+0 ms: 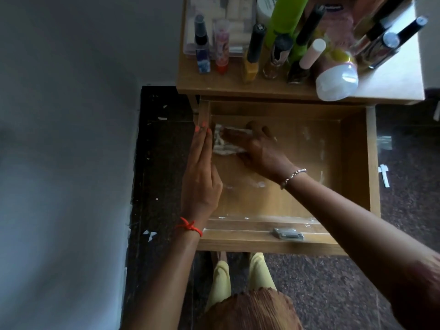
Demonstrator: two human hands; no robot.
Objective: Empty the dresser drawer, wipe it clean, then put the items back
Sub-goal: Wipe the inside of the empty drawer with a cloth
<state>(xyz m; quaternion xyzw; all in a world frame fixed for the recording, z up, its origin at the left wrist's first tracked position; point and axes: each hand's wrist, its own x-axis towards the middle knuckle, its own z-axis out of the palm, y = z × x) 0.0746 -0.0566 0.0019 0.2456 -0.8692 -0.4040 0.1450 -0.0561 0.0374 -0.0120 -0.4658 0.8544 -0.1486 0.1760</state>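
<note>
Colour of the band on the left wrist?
Red-orange knotted thread band; shows best in the head view.

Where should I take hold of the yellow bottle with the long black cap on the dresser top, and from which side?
Pinch the yellow bottle by its black cap, coming from above and the front edge. It stands upright in a crowded row, a brown bottle close on its right, so its body seems hard to reach sideways.
</note>
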